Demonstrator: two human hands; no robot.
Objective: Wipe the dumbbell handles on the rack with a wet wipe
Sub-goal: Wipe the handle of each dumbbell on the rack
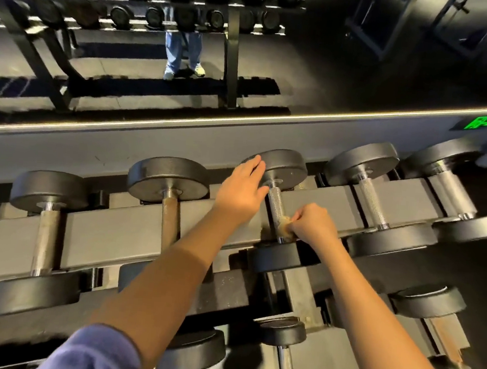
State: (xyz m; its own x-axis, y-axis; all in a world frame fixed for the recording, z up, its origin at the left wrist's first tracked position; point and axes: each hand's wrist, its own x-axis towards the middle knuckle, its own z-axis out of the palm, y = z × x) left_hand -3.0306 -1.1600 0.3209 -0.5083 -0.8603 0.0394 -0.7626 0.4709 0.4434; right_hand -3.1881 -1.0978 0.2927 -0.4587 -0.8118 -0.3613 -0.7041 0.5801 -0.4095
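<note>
A dark dumbbell rack [120, 232] holds a row of black dumbbells with metal handles. My right hand [311, 224] grips a crumpled, brown-stained wet wipe [285, 226] wrapped on the lower end of the knurled handle [276, 200] of the middle dumbbell. My left hand [243, 188] lies with straight fingers against that dumbbell's far head [285, 166], its thumb beside the handle's top. The near head [277, 258] sits just below my right hand.
Two dumbbells with rusty handles [169, 222] [46, 240] lie to the left, two with shiny knurled handles [371, 204] to the right. A lower shelf holds more dumbbells [427, 302]. A mirror [335, 60] behind the rack reflects a person's legs and the rack.
</note>
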